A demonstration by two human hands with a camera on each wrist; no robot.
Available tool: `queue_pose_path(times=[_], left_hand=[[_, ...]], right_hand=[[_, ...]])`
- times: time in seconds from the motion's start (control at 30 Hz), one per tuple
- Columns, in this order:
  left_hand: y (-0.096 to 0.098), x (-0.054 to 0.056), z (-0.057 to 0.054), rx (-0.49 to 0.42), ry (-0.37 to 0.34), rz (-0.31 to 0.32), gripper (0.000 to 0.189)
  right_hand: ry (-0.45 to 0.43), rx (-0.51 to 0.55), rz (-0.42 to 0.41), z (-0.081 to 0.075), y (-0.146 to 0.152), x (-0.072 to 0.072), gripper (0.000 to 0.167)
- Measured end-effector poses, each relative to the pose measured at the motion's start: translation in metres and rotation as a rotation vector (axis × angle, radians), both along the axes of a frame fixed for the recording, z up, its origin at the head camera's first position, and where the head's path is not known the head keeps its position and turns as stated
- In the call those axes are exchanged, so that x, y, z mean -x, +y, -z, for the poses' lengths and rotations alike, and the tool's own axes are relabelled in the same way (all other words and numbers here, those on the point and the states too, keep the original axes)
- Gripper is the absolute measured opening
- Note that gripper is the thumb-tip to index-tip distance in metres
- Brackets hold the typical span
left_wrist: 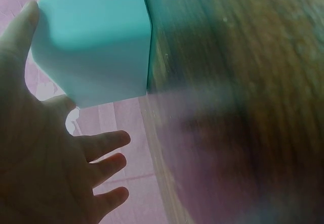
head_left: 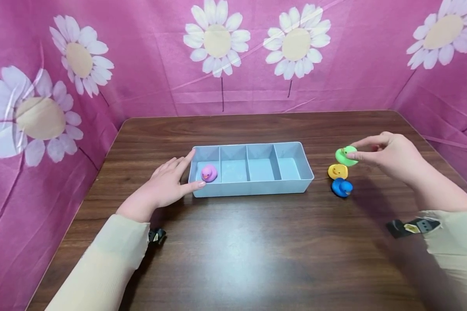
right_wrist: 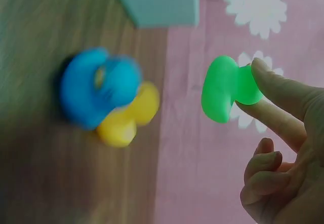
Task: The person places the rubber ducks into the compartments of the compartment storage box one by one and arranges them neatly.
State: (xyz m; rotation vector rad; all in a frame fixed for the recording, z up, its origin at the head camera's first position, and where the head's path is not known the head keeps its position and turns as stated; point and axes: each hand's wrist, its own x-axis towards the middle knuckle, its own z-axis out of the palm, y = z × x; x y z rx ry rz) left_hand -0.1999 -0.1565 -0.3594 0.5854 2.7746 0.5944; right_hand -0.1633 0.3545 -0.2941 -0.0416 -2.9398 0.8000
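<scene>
Between thumb and index finger, my right hand pinches a green rubber duck by its head, held above the table in the right wrist view. Just below it in the head view, a yellow rubber duck and a blue rubber duck sit close together on the table. My left hand rests with spread, straight fingers at the left end of a pale blue divided box, thumb and index finger touching it. In the box's leftmost compartment sits a purple rubber duck.
The box stands mid-table, its other compartments holding nothing. A brown wood-grain table extends around it. Pink cloth printed with white daisies hangs at the back and sides.
</scene>
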Motion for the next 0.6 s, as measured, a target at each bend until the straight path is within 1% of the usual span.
queue_pose_path(times=[0.17, 0.33, 0.4, 0.5, 0.6], left_hand=[[-0.001, 0.000, 0.002, -0.005, 0.005, 0.002, 0.099], [0.000, 0.000, 0.000, -0.002, -0.001, -0.002, 0.098], [0.001, 0.000, -0.001, 0.000, -0.005, -0.005, 0.098], [0.000, 0.000, -0.001, 0.005, -0.005, -0.009, 0.098], [-0.001, 0.000, -0.001, 0.010, 0.002, -0.013, 0.099]], right_hand=[[-0.007, 0.055, -0.074, -0.013, -0.032, 0.013, 0.042], [-0.021, 0.111, -0.150, -0.022, -0.068, 0.028, 0.040], [-0.015, 0.116, -0.190, -0.026, -0.084, 0.033, 0.038], [-0.012, 0.093, -0.253, -0.030, -0.108, 0.041, 0.037], [-0.023, 0.085, -0.294, -0.033, -0.131, 0.047, 0.035]])
